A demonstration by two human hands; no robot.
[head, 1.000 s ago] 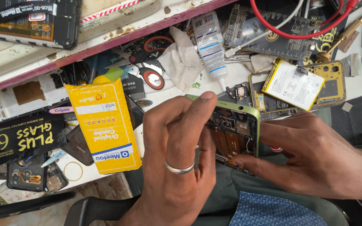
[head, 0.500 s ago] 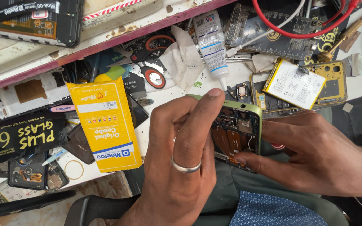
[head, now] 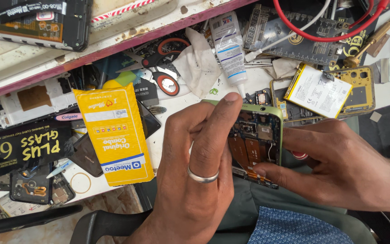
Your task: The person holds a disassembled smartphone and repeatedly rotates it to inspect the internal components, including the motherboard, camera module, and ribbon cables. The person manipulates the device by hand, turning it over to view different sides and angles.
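My left hand, a silver ring on one finger, grips an opened phone with a green frame from the left, fingertips hooked over its top edge. The phone's back is off, so its dark circuit board and orange flex cables show. My right hand comes in from the right, with the thumb tip pressing on the phone's lower inside edge and the fingers behind it. The phone is held above my lap, at the front edge of a cluttered workbench.
A yellow packet lies left of my left hand, with a black box beside it. A white glue tube, scissors with red rings, a white battery on a gold phone frame, circuit boards and a red cable crowd the bench.
Both hands have shifted slightly on the phone. My left index finger now reaches over the top edge, and more of the phone's inside shows.
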